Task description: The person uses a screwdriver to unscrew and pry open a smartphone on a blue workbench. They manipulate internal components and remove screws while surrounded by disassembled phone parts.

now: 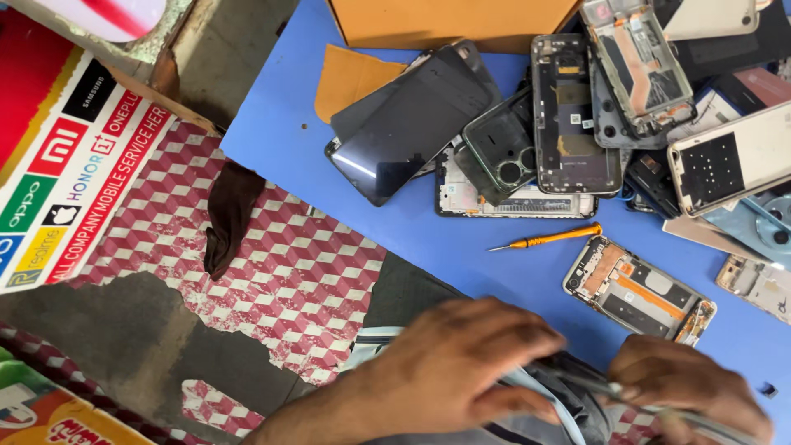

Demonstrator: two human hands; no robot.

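From the head camera, both hands work at the bottom edge. The left hand (457, 363) lies curled over a dark phone (568, 387), fingers pressing down on it, probably to keep it from sliding. The right hand (688, 387) is closed around a thin metal tool (614, 387) whose tip points toward the phone beside the left fingers; motion blur hides whether the tip touches. The phone itself sits low on the bench, close to the person, mostly hidden under the left hand.

An orange screwdriver (552, 238) lies just above the hands, within easy reach. Beside it rests 1 opened phone frame (638, 290), insides up. Farther back a heap of phone parts (568, 115) overlaps loosely, apparently pushed aside to keep the near area free.

The surface is a blue mat (461, 247) partly covering a worn red-and-white patterned sheet (288, 272) torn down to grey. A dark cloth (229, 214) lies on the sheet, an orange box (445, 21) stands at the back, and a colourful sign (66, 165) leans at left.
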